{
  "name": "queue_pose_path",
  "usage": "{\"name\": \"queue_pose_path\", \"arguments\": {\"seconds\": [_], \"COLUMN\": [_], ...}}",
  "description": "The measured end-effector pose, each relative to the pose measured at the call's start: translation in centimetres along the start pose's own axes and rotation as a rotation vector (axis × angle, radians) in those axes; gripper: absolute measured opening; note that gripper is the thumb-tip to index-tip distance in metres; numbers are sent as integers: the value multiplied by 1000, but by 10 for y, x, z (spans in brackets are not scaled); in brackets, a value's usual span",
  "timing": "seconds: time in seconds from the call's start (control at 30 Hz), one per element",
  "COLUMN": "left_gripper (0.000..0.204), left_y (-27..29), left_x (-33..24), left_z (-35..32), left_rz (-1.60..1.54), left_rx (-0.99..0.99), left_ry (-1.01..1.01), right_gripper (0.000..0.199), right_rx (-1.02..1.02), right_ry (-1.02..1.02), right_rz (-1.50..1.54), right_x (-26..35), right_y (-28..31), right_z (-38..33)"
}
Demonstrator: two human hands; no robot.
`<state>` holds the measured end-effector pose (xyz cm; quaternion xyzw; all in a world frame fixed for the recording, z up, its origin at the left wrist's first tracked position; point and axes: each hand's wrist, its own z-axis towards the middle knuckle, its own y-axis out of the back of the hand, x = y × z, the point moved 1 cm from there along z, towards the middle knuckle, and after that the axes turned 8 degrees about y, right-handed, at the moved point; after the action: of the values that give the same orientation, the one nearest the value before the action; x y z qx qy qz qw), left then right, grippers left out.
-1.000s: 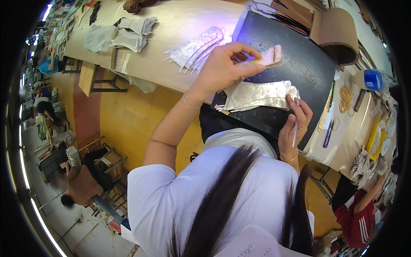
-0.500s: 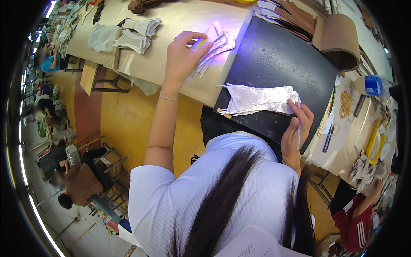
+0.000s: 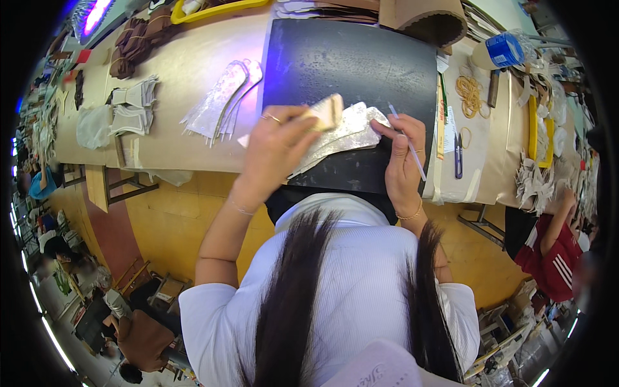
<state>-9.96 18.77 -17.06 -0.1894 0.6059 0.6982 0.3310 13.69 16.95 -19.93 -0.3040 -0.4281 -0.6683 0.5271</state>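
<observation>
Two-handed, back from the left pile [image 3: 225,93], pinching a pale pad [image 3: 331,111] in the left hand [image 3: 274,143] within working reach of white pieces [image 3: 347,128] on the board [image 3: 348,58], touched by the right hand [image 3: 405,149], curled round a stick [image 3: 418,162].

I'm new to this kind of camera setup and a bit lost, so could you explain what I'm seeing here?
There's no machine: it's a person working bare-handed, seen from a wide camera worn on their head, looking down. That lens bends straight edges. The left hand holds a small pale block. The right hand holds a thin white stick, with a fingertip at the edge of some overlapping pale pieces on a black board. Right of it are rubber bands and a blue-handled tool.
</observation>
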Motion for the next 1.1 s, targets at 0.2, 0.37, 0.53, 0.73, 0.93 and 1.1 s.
{"name": "queue_pose_path", "arguments": {"seconds": [0.2,0.37,0.53,0.73,0.93,1.1], "left_gripper": [20,19,19,19,17,17], "left_y": [-32,-36,-38,-40,-41,-41], "left_x": [-12,-12,-14,-13,-13,-14], "left_z": [1,2,2,2,3,2], "left_rz": [-31,-45,-38,-54,-23,-12], "left_rx": [-1,6,13,20,6,-9], "left_ry": [-49,-41,-42,-47,-84,-93], "right_gripper": [26,32,35,19,15,14], "right_rx": [-26,3,28,-36,127,217], "right_ry": [-14,-47,-56,-4,113,153], "right_rz": [61,64,62,-107,-434,-536], "right_x": [2,0,1,0,12,15], "right_y": [-6,-6,-5,-6,-6,-11], "right_z": [3,2,3,6,31,44]}}
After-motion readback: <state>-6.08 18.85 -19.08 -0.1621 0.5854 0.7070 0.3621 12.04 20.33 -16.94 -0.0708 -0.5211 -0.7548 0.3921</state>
